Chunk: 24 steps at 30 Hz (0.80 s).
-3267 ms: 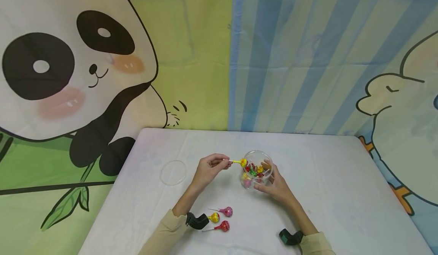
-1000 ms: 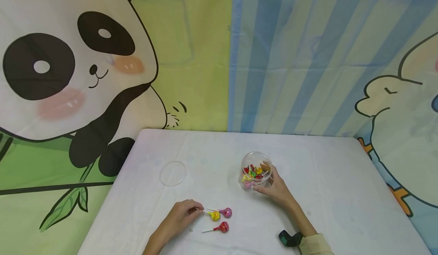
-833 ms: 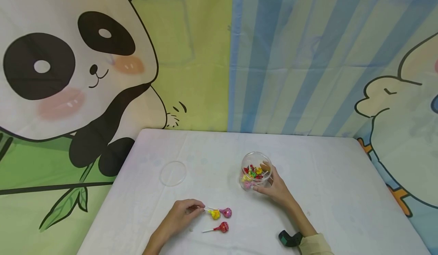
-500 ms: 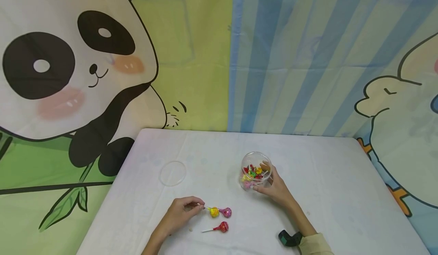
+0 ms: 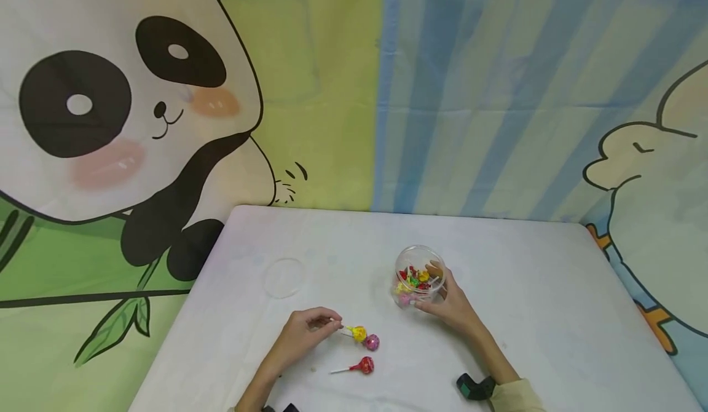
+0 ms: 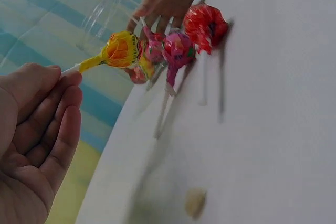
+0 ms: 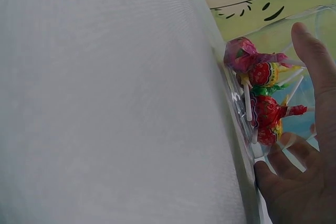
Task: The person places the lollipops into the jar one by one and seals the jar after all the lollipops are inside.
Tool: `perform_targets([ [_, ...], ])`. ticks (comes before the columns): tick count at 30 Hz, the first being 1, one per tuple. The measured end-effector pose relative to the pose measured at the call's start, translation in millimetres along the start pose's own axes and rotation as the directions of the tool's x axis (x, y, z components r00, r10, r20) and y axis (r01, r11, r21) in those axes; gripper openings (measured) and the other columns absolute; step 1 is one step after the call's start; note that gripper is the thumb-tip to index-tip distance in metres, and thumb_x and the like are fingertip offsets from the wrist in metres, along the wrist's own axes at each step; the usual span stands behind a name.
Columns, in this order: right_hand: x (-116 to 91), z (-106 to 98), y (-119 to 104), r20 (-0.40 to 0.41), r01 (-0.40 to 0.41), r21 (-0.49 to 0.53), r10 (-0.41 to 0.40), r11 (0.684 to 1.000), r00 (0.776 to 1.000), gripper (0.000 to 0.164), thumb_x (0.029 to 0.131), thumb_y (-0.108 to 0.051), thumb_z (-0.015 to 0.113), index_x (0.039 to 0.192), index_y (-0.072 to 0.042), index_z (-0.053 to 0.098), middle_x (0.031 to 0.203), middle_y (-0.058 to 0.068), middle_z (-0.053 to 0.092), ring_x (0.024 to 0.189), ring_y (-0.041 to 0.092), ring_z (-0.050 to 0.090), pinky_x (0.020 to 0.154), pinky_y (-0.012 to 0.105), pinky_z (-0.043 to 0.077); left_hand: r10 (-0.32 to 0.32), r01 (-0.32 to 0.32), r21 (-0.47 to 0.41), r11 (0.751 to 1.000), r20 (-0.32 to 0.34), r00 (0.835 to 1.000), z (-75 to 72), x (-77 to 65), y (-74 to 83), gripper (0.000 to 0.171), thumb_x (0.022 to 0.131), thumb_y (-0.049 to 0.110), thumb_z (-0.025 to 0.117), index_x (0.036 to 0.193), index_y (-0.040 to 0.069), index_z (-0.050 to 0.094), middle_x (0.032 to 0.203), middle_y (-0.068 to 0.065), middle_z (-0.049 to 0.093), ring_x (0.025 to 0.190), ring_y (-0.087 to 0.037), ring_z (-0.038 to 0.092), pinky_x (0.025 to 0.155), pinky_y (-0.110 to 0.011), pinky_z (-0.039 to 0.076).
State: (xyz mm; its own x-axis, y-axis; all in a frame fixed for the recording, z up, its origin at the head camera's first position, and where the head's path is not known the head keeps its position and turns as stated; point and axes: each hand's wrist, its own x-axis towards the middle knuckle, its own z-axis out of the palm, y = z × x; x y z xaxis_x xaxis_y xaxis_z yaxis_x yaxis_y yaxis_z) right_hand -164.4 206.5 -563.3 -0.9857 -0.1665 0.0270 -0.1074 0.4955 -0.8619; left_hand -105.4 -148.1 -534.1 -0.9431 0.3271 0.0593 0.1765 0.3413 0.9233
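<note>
My left hand (image 5: 305,337) pinches the white stick of a yellow lollipop (image 6: 119,49) between thumb and forefinger, its wrapped head pointing away from the fingers. In the head view a purple-pink lollipop (image 5: 372,342) lies right beside that yellow head, and a red lollipop (image 5: 365,364) lies nearer the front. My right hand (image 5: 455,306) grips the right side of a clear round jar (image 5: 405,258), thumb at the front and fingers behind. Inside the jar several wrapped lollipops (image 7: 265,111) in red, yellow, green and pink are heaped, sticks at mixed angles.
A clear round lid (image 5: 283,278) lies flat on the white table (image 5: 531,289), left of the jar. A small pale crumb (image 6: 196,203) lies near the left hand. Behind the table hangs a printed cloth (image 5: 332,92) with a panda.
My left hand came from beside the jar to the lollipops at the front and took the yellow one by its stick, now raising it slightly. The right hand stays on the jar.
</note>
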Motion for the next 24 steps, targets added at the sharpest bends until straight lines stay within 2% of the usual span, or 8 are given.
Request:
perform_targets([
  [4,-1.6,-2.6,-0.5,0.0,0.007,-0.011,-0.007,1.0,1.0,0.101,0.077,-0.034,0.082,0.152,-0.012,0.019,0.155,0.014,0.035,0.144,0.04,0.031,0.111,0.06,0.03,0.054,-0.055,-0.028,0.998,-0.048,0.997,6.6,19.2,21.2,0.025,0.091,0.033,0.067,0.102,0.011,0.072,0.094,0.002,0.076,0.083,-0.005,0.069,0.071,-0.021,0.054],
  [10,-1.5,-1.0,-1.7,-0.001,-0.002,0.001,0.002,1.0,1.0,0.1,0.077,-0.032,0.082,0.152,-0.014,0.018,0.155,0.014,0.035,0.144,0.04,0.03,0.111,0.061,0.029,0.092,-0.105,-0.078,0.991,-0.151,0.984,20.5,54.9,54.6,0.017,0.089,0.031,0.07,0.1,0.017,0.072,0.093,0.0,0.075,0.083,-0.007,0.069,0.073,-0.021,0.056],
  [14,-1.4,-1.5,-1.8,-0.006,-0.013,0.018,0.013,1.0,1.0,0.099,0.076,-0.032,0.082,0.152,-0.017,0.02,0.155,0.014,0.035,0.144,0.04,0.03,0.112,0.06,0.029,0.106,-0.126,-0.109,0.986,-0.171,0.979,32.5,79.4,71.4,0.016,0.089,0.032,0.07,0.1,0.02,0.072,0.093,0.001,0.075,0.084,-0.008,0.069,0.075,-0.02,0.056],
  [18,-0.9,-1.4,-1.6,-0.007,-0.014,0.03,0.014,0.999,1.0,0.098,0.076,-0.032,0.083,0.151,-0.018,0.021,0.155,0.014,0.036,0.144,0.039,0.03,0.112,0.061,0.028,0.12,-0.144,-0.137,0.98,-0.167,0.979,43.4,98.2,76.7,0.016,0.089,0.031,0.07,0.1,0.019,0.072,0.094,-0.001,0.074,0.083,-0.01,0.069,0.075,-0.019,0.056],
  [24,-0.5,-1.5,0.0,-0.008,-0.01,0.015,0.01,1.0,1.0,0.097,0.076,-0.033,0.082,0.15,-0.017,0.022,0.154,0.012,0.037,0.144,0.037,0.032,0.111,0.061,0.029,0.137,-0.161,-0.162,0.974,-0.15,0.979,51.4,109.2,76.7,0.018,0.09,0.029,0.069,0.102,0.016,0.072,0.094,-0.007,0.075,0.085,-0.023,0.072,0.074,-0.02,0.056],
])
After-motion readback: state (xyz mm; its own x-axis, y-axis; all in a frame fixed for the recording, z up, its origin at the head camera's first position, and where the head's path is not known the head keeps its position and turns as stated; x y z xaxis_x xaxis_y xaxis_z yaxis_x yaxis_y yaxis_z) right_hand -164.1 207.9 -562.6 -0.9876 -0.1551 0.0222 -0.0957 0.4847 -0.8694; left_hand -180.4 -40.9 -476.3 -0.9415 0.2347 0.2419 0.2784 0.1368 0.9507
